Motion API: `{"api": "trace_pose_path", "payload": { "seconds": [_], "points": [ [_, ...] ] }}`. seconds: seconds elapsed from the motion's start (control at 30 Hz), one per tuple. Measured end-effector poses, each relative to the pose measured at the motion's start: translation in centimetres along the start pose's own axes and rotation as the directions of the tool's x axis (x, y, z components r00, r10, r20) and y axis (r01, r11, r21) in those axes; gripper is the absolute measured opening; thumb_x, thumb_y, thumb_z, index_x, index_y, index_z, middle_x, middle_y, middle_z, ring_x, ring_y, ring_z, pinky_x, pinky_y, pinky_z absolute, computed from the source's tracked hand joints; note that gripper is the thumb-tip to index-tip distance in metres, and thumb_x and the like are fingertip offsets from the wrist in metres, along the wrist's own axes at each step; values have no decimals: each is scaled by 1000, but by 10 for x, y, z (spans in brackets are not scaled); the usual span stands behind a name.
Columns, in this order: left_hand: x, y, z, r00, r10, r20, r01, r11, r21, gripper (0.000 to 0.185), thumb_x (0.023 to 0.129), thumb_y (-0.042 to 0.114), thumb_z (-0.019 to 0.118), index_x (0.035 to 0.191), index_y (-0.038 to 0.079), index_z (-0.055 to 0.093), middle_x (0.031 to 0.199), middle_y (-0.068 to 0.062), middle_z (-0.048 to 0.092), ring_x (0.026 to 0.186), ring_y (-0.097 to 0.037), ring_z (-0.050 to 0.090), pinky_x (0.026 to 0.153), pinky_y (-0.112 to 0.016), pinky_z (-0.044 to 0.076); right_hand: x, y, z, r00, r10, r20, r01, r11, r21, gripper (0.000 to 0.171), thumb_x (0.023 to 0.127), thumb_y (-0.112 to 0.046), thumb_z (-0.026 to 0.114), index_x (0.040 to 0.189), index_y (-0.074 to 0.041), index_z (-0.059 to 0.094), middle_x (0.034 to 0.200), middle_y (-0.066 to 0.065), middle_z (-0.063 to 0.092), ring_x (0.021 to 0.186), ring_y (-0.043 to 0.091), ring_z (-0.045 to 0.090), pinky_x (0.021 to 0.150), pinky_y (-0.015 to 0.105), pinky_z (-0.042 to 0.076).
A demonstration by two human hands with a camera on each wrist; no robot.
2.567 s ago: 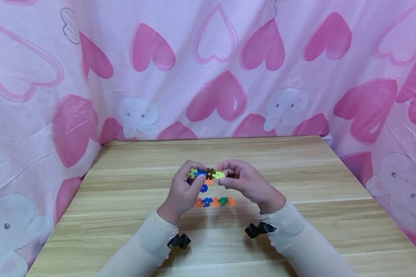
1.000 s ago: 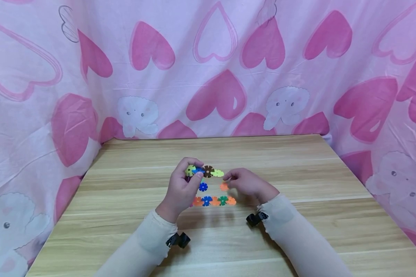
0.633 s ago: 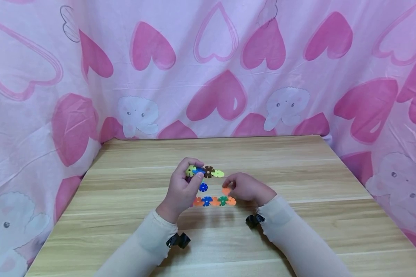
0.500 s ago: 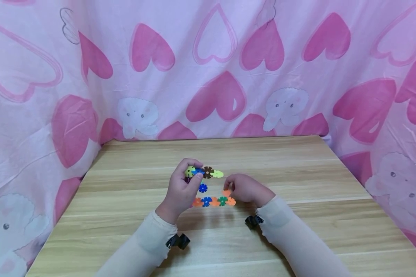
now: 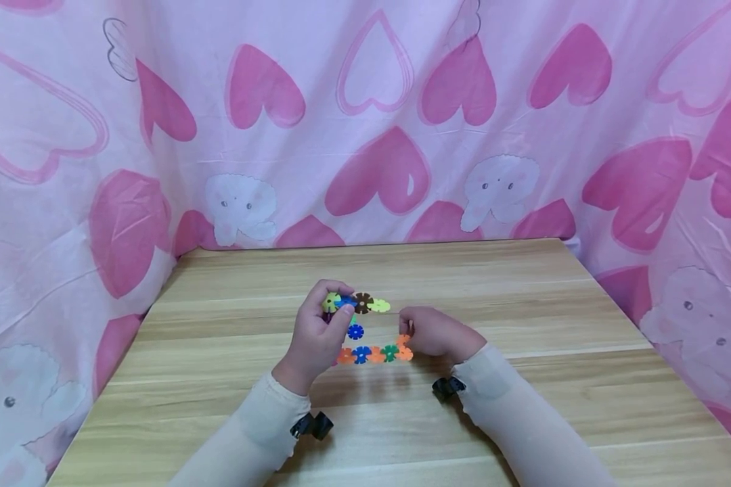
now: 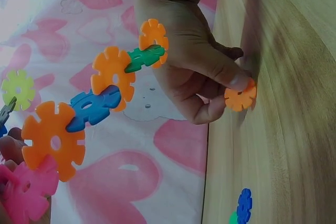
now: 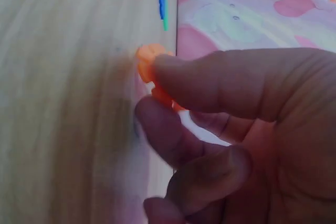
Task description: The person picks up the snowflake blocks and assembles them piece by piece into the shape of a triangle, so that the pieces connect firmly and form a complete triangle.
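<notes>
In the head view my left hand [image 5: 309,331] grips a joined chain of toy snowflake discs by its left side. The upper arm of the chain has a blue disc, a brown disc [image 5: 363,304] and a yellow-green disc [image 5: 379,306]. Its lower arm alternates orange, blue disc [image 5: 361,355], orange, green disc [image 5: 390,353] and orange, held up in the air. My right hand [image 5: 440,333] pinches a loose orange snowflake disc [image 6: 240,96] between thumb and fingertips, low over the tabletop. In the left wrist view a pink disc [image 6: 31,190] sits at the left hand's fingers.
A loose blue disc [image 5: 356,331] and a green disc [image 7: 166,14] lie close together on the wooden table [image 5: 512,284], beyond the chain's lower arm. Pink heart-print cloth [image 5: 378,169] hangs behind the table and along both sides.
My right hand has let go of the chain's yellow-green end and moved down and right. It now has the orange disc, which lay beneath the brown one before. The left hand stays nearly still.
</notes>
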State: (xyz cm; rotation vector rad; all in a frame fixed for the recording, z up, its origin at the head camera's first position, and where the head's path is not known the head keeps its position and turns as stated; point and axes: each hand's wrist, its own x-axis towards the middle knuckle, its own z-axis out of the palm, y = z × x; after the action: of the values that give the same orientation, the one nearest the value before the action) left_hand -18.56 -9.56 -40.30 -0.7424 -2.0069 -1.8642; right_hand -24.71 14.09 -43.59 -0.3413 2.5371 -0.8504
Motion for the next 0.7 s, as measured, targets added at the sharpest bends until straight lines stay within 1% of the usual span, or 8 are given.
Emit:
{"api": "trace_pose_path", "payload": {
  "seconds": [0.07,0.17,0.23,0.33,0.4,0.5,0.6,0.7],
  "points": [
    [0,0,0,1000,9,-5,-9,1000,-3,19,101,-2,52,119,1,56,71,-5,44,52,-12,39,46,-24,38,-1,-2,-3,999,-14,-31,16,997,71,18,92,0,72,98,-13,61,90,7,62,76,24,57,60,32,48],
    [1,1,-1,1000,21,-15,-21,1000,0,20,101,-2,52,119,1,56,71,-5,44,52,-13,39,47,-24,38,-4,-7,-10,982,-123,-140,149,969,198,16,96,-4,72,107,-13,65,91,8,62,76,23,57,62,30,49],
    [2,1,-1,1000,22,-22,-22,1000,4,19,101,-2,52,119,1,56,71,-5,44,53,-14,40,47,-24,39,-8,-11,-14,945,-224,-238,282,927,248,19,97,-7,73,113,-13,67,93,8,62,78,23,57,63,28,50],
    [2,2,-2,999,21,-31,-21,1000,14,19,101,-1,52,120,2,56,71,-5,45,53,-14,41,47,-25,40,-18,-19,-20,860,-362,-360,470,836,282,21,97,-7,74,118,-11,68,95,8,64,79,24,56,65,26,51],
    [2,2,-2,999,23,-37,-22,1000,20,19,102,-1,52,120,2,56,71,-5,45,52,-15,42,46,-25,40,-26,-25,-23,805,-422,-417,559,776,293,21,97,-5,73,118,-9,69,97,9,65,79,24,57,65,26,52],
    [2,3,-2,999,30,-45,-29,999,26,19,102,-1,53,120,2,56,70,-5,44,52,-15,41,46,-25,40,-36,-31,-27,744,-478,-468,645,697,313,20,97,-1,72,116,-5,68,98,11,66,78,23,58,65,26,54],
    [2,3,-3,998,38,-51,-36,999,28,19,102,-1,53,121,2,56,70,-4,44,52,-15,41,47,-24,40,-40,-34,-28,712,-506,-487,686,649,329,18,97,1,70,114,-2,68,99,13,66,77,21,58,65,26,54],
    [1,4,-3,997,43,-57,-41,999,27,19,102,-1,54,121,2,56,72,-4,45,53,-15,42,47,-24,40,-42,-36,-27,701,-522,-486,702,623,343,16,98,-2,70,114,-1,69,100,14,66,76,20,59,66,26,55]
  ]
}}
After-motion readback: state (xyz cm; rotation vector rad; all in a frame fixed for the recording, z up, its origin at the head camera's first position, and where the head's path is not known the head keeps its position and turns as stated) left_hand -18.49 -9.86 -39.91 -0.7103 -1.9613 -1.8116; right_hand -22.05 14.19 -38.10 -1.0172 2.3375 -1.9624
